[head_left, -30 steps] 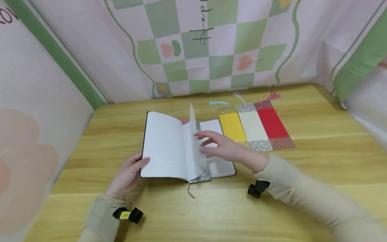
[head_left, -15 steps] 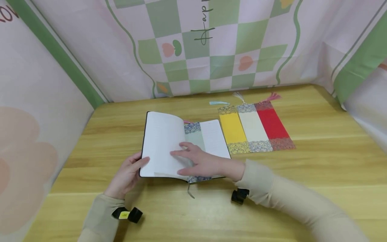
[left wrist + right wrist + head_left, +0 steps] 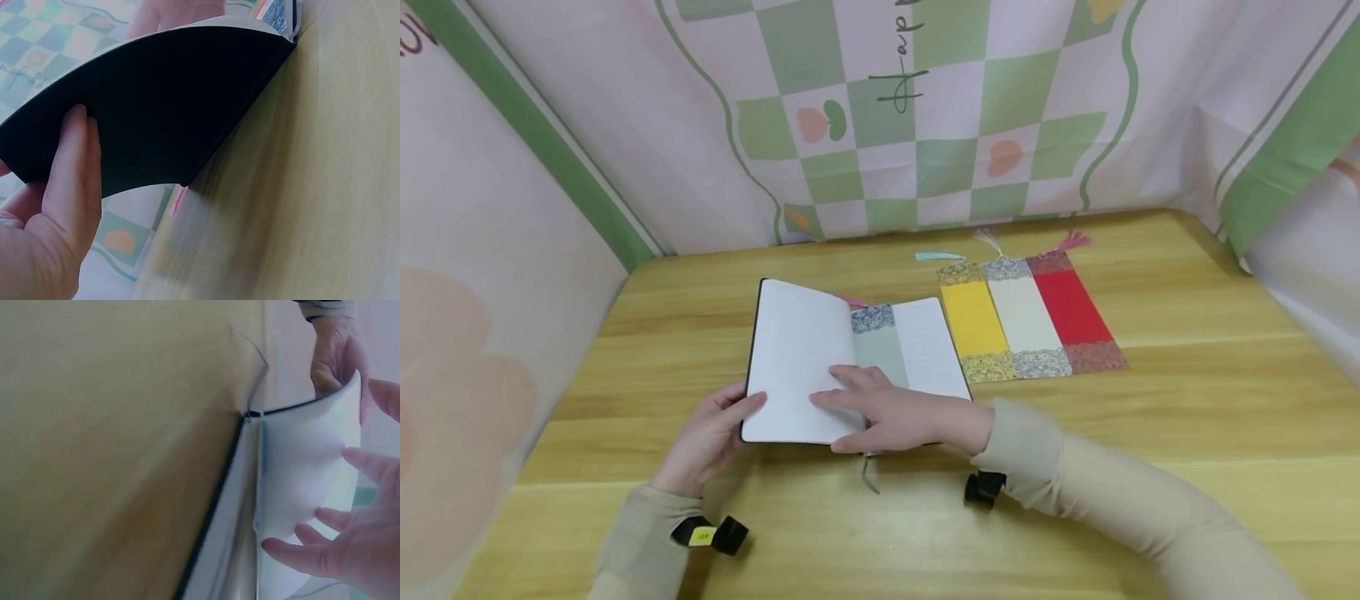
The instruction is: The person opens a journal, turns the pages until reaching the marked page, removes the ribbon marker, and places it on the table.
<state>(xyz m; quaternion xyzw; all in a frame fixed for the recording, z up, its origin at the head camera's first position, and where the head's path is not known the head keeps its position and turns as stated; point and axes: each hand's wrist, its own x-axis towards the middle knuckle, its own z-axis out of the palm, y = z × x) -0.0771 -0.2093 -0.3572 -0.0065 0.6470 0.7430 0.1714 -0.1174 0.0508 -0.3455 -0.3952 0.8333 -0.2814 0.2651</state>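
Observation:
A black-covered notebook [image 3: 797, 350] lies spread on the table, its left side raised. My left hand [image 3: 703, 437] grips the left edge, thumb on the page and fingers behind the black cover [image 3: 144, 106], as the left wrist view shows. With fingers spread, my right hand [image 3: 891, 412] touches the blank left page [image 3: 300, 469]. Along the fold, on the right-hand pages, lies a pale green bookmark [image 3: 880, 354] with a blue lace pattern. Its lower part is hidden under my right hand. A bit of pink tassel [image 3: 855, 302] shows at its top.
Right of the notebook, a yellow bookmark [image 3: 973, 318], a cream bookmark [image 3: 1025, 312] and a red bookmark [image 3: 1078, 304] lie side by side with tassels at the top. A grey ribbon [image 3: 869, 475] hangs from the notebook. A printed curtain [image 3: 947, 175] stands behind the table.
My right hand has swept left across the notebook, turning a lifted page over onto the left side and uncovering the green bookmark. My left hand keeps its grip.

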